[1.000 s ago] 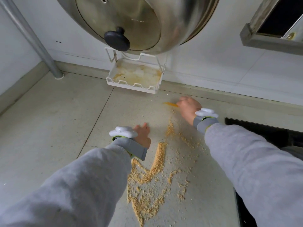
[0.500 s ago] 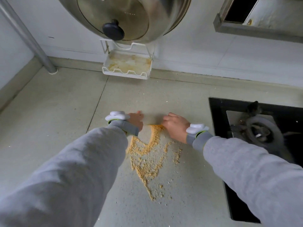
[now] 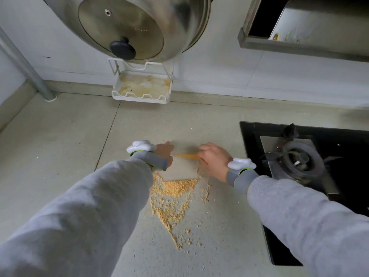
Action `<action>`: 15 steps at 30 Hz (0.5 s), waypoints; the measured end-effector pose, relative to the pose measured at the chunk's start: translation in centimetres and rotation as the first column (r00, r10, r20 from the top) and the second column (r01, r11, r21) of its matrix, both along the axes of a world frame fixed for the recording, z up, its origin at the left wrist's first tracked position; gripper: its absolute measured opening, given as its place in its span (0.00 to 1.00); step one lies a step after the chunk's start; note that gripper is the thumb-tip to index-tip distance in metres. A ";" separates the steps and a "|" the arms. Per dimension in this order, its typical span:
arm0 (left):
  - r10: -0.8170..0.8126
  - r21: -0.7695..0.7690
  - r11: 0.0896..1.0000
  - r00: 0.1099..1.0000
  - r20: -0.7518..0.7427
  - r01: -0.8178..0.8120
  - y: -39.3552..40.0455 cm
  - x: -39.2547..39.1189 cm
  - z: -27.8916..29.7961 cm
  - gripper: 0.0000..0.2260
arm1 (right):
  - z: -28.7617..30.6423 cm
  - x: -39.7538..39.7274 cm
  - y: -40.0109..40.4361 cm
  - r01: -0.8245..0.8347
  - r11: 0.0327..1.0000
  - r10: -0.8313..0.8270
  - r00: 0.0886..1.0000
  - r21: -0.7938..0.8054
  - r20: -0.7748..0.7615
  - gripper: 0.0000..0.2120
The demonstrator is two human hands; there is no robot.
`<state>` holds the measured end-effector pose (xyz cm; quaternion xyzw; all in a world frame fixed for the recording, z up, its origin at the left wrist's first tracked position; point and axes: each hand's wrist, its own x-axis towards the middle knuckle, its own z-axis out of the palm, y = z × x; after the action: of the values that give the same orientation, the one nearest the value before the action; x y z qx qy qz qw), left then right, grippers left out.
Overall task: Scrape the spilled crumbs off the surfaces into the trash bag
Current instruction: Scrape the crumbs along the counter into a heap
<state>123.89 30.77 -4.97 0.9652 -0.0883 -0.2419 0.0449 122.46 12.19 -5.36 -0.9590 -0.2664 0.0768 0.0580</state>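
Nearest you, just below both wrists, the crumbs (image 3: 173, 198) lie in a tan drift on the pale countertop (image 3: 60, 148), thinning to scattered specks toward you; their far edge is banked in a straight line against the near edge of a flat card-like scraper (image 3: 179, 168) that lies between your hands; your left hand (image 3: 164, 151) rests at the scraper's left side, though the wristband hides its fingers, so you cannot tell how it grips; your right hand (image 3: 213, 159) has its fingers curled, pinching a thin orange strip (image 3: 187, 156) that runs along the scraper's far edge toward your left hand; well to the right of your right hand sits a black stove (image 3: 339, 156); beyond your left hand, against the wall, hangs a stained white tray (image 3: 141, 96), and above it a steel pot (image 3: 189, 27) with a black-knobbed lid (image 3: 122, 48).
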 end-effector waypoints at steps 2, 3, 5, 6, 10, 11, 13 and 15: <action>-0.013 -0.007 1.000 1.000 0.015 0.013 -1.6 0.4 -0.3 0.21 | -0.1 2.1 -1.6 0.108 0.994 -0.106 0.993 -0.029 0.059 0.10; -0.017 -0.012 1.000 1.000 0.013 0.018 -2.3 0.4 -0.6 0.21 | -0.1 3.2 -2.2 0.166 0.985 -0.163 0.984 -0.038 0.078 0.10; -0.007 -0.007 1.000 1.000 0.020 0.007 -3.2 0.7 -1.4 0.21 | -0.4 5.9 -3.5 0.248 0.967 -0.240 0.963 -0.057 0.118 0.11; -0.002 0.002 1.000 1.000 0.029 0.002 -3.3 0.7 -1.7 0.21 | -0.6 7.1 -3.8 0.269 0.961 -0.259 0.957 -0.064 0.132 0.12; 0.011 0.011 1.000 0.999 0.039 -0.011 -3.8 1.2 -1.9 0.25 | -1.3 11.9 -3.7 0.294 0.950 -0.275 0.947 -0.106 0.165 0.13; -0.001 0.012 1.000 0.999 0.038 0.000 -4.0 1.2 -1.9 0.24 | -1.3 12.5 -3.6 0.307 0.945 -0.286 0.943 -0.113 0.168 0.13; 0.010 0.019 1.000 0.999 0.033 -0.011 -4.2 1.5 -2.4 0.24 | -1.8 14.5 -3.2 0.321 0.941 -0.300 0.938 -0.110 0.176 0.13; 0.008 0.026 1.000 0.999 0.036 -0.009 -4.3 1.5 -2.6 0.24 | -2.0 16.1 -3.0 0.341 0.932 -0.318 0.932 -0.124 0.174 0.13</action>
<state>125.39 26.52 -7.55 0.9703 -0.0817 -0.2253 0.0315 138.55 9.17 -7.37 -0.9948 -0.0986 0.0135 -0.0234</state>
